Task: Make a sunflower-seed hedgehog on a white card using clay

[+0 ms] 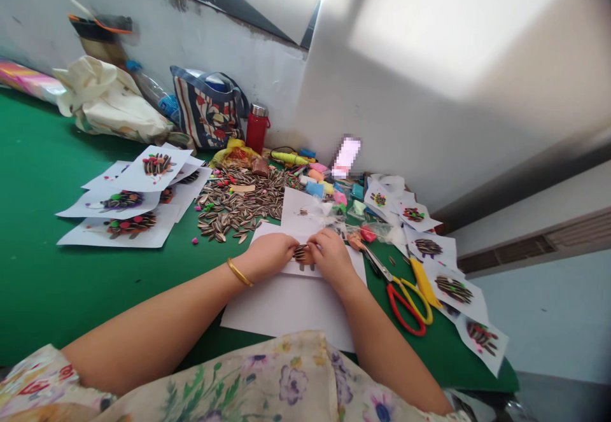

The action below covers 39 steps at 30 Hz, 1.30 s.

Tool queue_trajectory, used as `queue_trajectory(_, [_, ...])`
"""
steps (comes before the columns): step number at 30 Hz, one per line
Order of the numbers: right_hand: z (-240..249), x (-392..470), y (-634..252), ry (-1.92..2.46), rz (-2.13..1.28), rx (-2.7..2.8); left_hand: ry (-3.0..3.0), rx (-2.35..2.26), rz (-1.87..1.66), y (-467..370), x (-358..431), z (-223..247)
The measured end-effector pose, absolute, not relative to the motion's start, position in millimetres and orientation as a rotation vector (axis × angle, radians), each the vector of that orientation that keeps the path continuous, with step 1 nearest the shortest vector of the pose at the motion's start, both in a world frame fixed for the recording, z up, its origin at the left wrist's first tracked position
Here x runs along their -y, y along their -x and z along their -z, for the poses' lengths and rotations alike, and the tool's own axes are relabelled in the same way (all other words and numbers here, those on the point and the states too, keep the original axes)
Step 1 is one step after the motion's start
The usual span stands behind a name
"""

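While seeds [300, 254] lie between, both hands [271, 255] [331, 259] seemingly touch them.

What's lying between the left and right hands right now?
The head view shows a small brown figure, partly covered in striped sunflower seeds, on white paper between the left hand and the right hand.

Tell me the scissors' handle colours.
The handles are one red, one yellow, seen in the head view.
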State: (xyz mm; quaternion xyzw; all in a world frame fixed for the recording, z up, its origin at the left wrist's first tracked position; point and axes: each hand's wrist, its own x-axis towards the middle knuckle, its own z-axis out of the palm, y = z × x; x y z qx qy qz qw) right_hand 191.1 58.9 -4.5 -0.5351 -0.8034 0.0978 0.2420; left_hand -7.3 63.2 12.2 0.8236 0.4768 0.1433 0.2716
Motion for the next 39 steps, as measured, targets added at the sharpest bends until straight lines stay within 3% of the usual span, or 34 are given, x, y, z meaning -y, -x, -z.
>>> queue_trajectory(6, [1, -57, -193, 1.414, -0.252, 2.097, -1.988, -1.212, -0.595, 11, -69, -12])
queue_trajectory(15, [-13, -37, -175, 1.212, -0.337, 2.019, -0.941, -0.83, -0.65, 8, -59, -23])
queue_trajectory(26, [-16, -32, -160, 1.219, -0.734, 1.938, -1.087, -0.862, -0.55, 2, -47, -29])
queue_trajectory(33, [-20, -33, -166, 1.227, -0.491, 1.862, -1.044, -0.826, -0.582, 4, -48, -30])
queue_trajectory(39, [-21, -33, -169, 1.199, -0.492, 1.834, -0.99, -0.822, -0.606, 5, -49, -30])
